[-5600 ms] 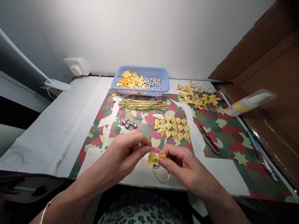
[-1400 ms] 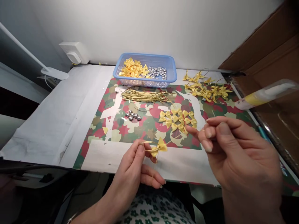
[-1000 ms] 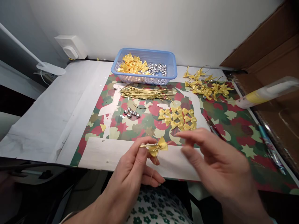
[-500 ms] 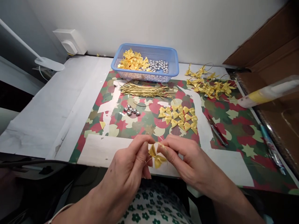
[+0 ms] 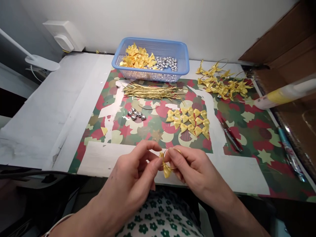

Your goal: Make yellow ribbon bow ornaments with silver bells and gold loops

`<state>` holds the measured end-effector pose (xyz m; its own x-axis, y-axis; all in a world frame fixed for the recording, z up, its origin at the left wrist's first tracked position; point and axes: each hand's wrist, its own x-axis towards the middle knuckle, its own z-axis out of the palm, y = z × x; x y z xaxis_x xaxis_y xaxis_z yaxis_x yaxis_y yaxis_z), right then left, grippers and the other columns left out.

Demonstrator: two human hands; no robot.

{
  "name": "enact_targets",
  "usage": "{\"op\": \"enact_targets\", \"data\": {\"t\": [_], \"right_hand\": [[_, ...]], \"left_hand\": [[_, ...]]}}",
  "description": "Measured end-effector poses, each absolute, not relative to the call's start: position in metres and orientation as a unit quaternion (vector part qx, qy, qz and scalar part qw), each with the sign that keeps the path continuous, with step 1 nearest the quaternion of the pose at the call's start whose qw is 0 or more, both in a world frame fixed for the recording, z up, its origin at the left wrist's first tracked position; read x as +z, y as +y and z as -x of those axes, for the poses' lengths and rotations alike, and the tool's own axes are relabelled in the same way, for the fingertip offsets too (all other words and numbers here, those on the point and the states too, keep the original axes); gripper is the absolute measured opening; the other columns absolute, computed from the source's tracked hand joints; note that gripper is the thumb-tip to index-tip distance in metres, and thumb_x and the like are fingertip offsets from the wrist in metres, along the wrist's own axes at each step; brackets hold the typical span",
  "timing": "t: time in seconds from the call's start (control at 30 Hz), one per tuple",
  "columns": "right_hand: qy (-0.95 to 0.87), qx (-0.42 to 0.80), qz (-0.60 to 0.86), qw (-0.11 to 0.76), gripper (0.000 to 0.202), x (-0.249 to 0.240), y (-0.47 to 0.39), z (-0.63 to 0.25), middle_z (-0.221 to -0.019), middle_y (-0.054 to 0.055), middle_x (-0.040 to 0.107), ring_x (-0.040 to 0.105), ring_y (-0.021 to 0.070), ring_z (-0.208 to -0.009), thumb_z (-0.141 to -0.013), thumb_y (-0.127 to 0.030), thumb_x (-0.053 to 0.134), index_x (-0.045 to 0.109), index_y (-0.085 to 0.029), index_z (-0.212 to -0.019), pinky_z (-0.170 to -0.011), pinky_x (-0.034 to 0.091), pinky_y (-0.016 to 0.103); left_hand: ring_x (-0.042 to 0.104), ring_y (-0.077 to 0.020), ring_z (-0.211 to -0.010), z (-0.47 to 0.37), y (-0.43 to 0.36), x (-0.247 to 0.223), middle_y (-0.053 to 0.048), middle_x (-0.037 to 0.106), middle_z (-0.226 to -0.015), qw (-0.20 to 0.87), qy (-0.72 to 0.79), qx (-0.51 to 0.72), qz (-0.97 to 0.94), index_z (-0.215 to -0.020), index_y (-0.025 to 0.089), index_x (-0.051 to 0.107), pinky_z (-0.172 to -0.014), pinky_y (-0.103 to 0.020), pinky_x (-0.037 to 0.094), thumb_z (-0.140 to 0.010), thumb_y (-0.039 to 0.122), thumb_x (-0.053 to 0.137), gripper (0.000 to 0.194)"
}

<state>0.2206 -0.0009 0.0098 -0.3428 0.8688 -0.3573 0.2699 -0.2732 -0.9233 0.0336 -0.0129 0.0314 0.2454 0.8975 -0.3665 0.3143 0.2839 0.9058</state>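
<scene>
A yellow ribbon bow (image 5: 167, 170) hangs between my hands, low over the table's front edge. My left hand (image 5: 138, 168) has its thumb at the bow's left side; its index finger is lifted off and the fingers behind the thumb are partly hidden. With thumb and index finger pressed together, my right hand (image 5: 190, 164) pinches a thin gold wire (image 5: 178, 150), which curves in a loop beside the bow. Beyond my hands lie several yellow bows (image 5: 188, 119) in rows and a small cluster of silver bells (image 5: 136, 114).
A blue basket (image 5: 150, 73) holds more bows and silver bells. In front of it lies a bundle of gold wires (image 5: 151, 91). Wired bows (image 5: 223, 84) are heaped at the back right. Tweezers (image 5: 230, 135), a pen (image 5: 291, 154) and a bottle (image 5: 278, 95) are at the right.
My left index finger has lifted from the bow. The right hand has turned the wire into a rounder loop, and the bow has rotated, showing narrower. The view has shifted slightly.
</scene>
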Motion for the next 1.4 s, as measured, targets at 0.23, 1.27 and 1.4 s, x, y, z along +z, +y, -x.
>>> {"op": "enact_targets", "data": {"t": [0.23,1.27,1.4], "right_hand": [[-0.537,0.563,0.536,0.33,0.046,0.022,-0.003,-0.214,-0.062,-0.002,0.047,0.044,0.0095,-0.05,-0.104,-0.052,0.043,0.06,-0.018,-0.078,-0.043,0.034,0.022],[-0.589,0.504,0.554,0.304,0.048,0.011,0.009,-0.21,-0.057,-0.004,0.041,0.038,0.0099,-0.052,-0.105,-0.046,0.041,0.051,-0.019,-0.066,-0.046,0.031,0.023],[-0.62,0.502,0.527,0.293,0.03,0.016,0.012,-0.225,-0.072,0.0,0.058,0.051,0.0129,-0.066,-0.1,-0.041,0.055,0.065,-0.017,-0.084,-0.057,0.041,0.024]], "left_hand": [[0.061,-0.0111,-0.048,-0.031,-0.02,0.034,0.003,0.068,-0.069,0.566,0.593,0.331,-0.467,-0.106,0.025,0.067,-0.047,-0.021,0.049,-0.092,0.027,0.064,0.014],[0.022,-0.0088,-0.051,-0.038,0.017,0.012,0.01,0.031,-0.058,0.729,0.476,0.228,-0.435,-0.077,0.018,0.058,-0.047,-0.025,0.016,-0.089,0.044,0.068,0.031],[0.021,-0.0082,-0.05,-0.038,0.018,0.01,0.011,0.028,-0.056,0.731,0.477,0.236,-0.428,-0.072,0.019,0.052,-0.047,-0.025,0.015,-0.087,0.041,0.071,0.033]]}}
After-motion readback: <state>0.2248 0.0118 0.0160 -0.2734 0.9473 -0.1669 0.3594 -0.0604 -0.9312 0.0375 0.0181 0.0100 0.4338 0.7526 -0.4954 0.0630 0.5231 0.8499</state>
